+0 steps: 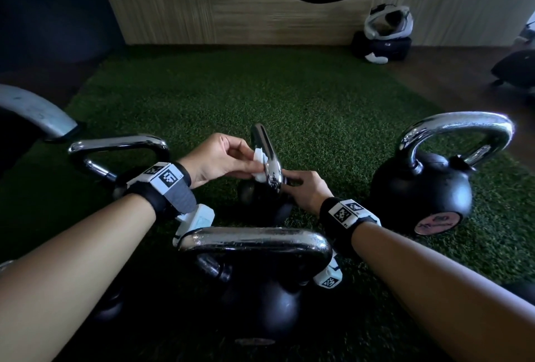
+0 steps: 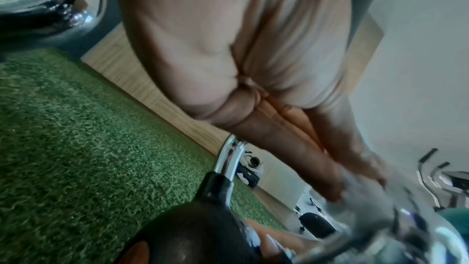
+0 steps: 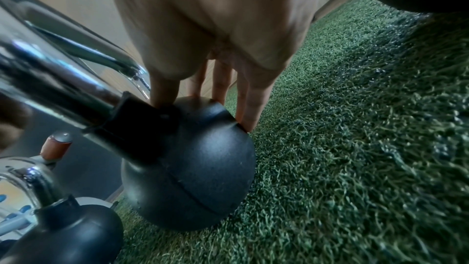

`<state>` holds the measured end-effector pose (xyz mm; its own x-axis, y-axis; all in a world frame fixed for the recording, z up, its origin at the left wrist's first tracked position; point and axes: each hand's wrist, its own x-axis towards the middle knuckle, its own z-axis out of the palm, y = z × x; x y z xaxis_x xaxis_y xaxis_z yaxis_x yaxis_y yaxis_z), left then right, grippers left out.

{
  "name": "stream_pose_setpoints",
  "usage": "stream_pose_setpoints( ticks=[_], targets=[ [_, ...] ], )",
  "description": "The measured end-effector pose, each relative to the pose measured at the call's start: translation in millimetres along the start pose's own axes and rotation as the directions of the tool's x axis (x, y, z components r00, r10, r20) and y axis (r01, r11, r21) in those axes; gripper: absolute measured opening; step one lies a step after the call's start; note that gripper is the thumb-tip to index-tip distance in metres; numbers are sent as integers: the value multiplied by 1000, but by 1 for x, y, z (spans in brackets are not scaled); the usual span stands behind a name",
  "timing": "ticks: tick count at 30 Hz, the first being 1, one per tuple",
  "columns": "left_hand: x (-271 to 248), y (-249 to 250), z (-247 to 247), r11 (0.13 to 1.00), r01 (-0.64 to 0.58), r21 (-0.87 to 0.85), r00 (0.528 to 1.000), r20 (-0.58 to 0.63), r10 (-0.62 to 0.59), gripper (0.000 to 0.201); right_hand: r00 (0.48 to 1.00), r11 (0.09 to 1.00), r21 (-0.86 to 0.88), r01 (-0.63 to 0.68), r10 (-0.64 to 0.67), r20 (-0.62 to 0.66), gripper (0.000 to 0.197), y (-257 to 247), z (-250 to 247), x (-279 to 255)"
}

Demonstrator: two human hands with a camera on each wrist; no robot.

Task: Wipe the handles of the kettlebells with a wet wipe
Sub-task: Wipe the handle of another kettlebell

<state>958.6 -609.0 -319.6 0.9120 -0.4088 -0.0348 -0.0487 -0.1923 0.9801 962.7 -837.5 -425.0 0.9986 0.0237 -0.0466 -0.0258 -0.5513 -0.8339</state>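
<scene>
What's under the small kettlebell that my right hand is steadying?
Green turf lies under the small kettlebell. Its base is hidden where it meets the grass. The right hand rests on top.

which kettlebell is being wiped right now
The small middle kettlebell: the left hand presses the wipe to its handle, the right hand steadies its body. The others sit untouched.

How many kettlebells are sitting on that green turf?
4 are plain to see: the small middle kettlebell being wiped, one at the near edge, one on the right, one on the left. Dark shapes at the frame edges may be more.
</scene>
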Motion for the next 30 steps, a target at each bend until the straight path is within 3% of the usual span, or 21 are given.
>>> stream_pose_setpoints(
  ticks=[2,6,9,12,15,17,20,22,24,27,30],
  targets=[
    [-5,1,4,997,-18,73,998,60,14,17,1000,1000,13,-3,3,-1,47,-1,-1,-1],
    [-9,6,7,971,-85,225,996,48,76,20,1000,1000,3,7,-7,10,50,0,0,0],
    [-16,0,13,926,-135,351,990,94,109,22,1000,1000,24,15,-16,11,68,0,1,0],
    [-19,-6,16,879,-159,450,987,65,146,24,1000,999,36,13,-13,12,82,0,3,1],
    [-23,-14,24,817,-121,564,990,7,141,23,1000,1000,11,21,-21,9,57,-5,-1,-2],
    [-26,-21,29,835,-98,542,992,-19,128,23,1000,1000,-16,20,-20,4,42,-5,-3,-3],
    [-28,-24,27,862,-61,503,995,-35,91,22,999,997,-74,19,-16,44,38,-12,-8,-5],
    [-30,-20,20,877,-12,480,998,-50,41,21,995,984,-168,60,-45,92,32,-28,-20,-6],
    [-30,-11,9,918,31,396,994,-108,13,26,993,969,-219,115,-106,53,23,-52,-42,-7],
    [-26,13,-16,989,48,140,972,-236,-13,54,963,960,-120,251,-261,-67,20,-94,-73,-12],
    [-24,45,-30,1000,29,-9,966,-259,-30,59,912,911,35,410,-410,-20,29,-136,-86,-24]
  ],
)
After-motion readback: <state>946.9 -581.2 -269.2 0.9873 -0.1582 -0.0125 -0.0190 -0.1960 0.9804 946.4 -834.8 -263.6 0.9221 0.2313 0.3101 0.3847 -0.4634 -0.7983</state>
